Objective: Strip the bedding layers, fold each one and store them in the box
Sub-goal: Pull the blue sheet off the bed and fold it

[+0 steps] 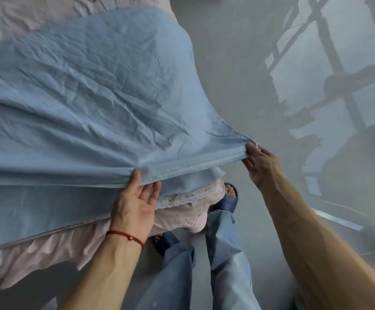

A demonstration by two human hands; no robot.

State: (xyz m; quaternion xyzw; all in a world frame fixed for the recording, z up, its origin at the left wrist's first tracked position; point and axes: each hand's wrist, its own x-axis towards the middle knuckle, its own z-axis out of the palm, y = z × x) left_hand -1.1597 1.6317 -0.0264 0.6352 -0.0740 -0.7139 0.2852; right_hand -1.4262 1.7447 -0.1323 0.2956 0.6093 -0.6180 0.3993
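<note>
1. Blue sheet (88,104) spread over bed, near edge doubled back on itself; likely a fold in progress.
2. Left hand (135,204) pinching hem, thumb on top, fingers (154,193) under; anchors one end of the fold.
3. Right hand (260,162) gripping the corner, fingers curled round the hem; pulled outward, presumably to keep the edge taut and straight.
4. Pink sheet (188,209) underneath, hanging off the bed corner; not yet stripped.
5. Box not in view.
</note>
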